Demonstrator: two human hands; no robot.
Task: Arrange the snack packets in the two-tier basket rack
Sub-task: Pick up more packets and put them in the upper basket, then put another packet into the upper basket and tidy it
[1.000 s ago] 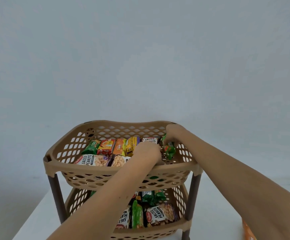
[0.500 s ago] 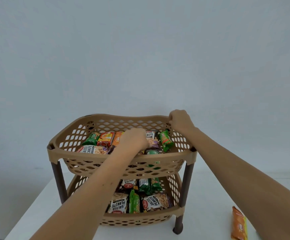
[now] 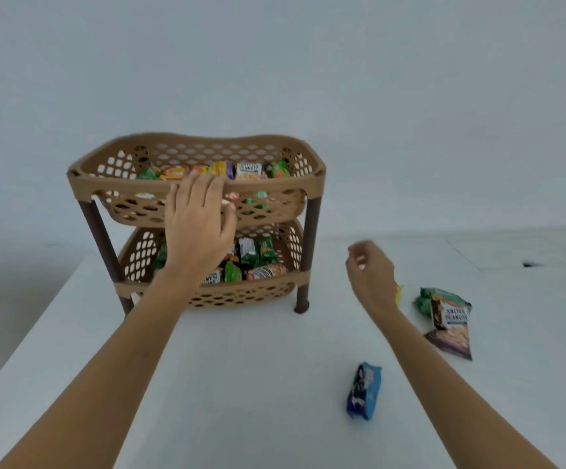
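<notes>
The two-tier basket rack [image 3: 196, 187] stands on the white table [image 3: 247, 367] with its long axis running left to right, the open tops of both tan baskets facing up. Its upper basket holds a row of packets [image 3: 214, 170] along the back, about six, green at both ends with orange, yellow and a white peanut pack between. Its lower basket holds more packets [image 3: 258, 257], green and peanut ones, partly hidden, so their count is unclear.

In front of the rack's upper rim, the left hand [image 3: 197, 228] is spread, fingers apart, holding nothing. Right of the rack, the right hand [image 3: 371, 274] hangs above the table, fingers loosely curled and empty. Nearer than the rack, a single blue packet [image 3: 364, 390] lies lengthwise toward the camera. Farther right lie a green packet [image 3: 425, 301] and two peanut packets [image 3: 450, 319], overlapping.
</notes>
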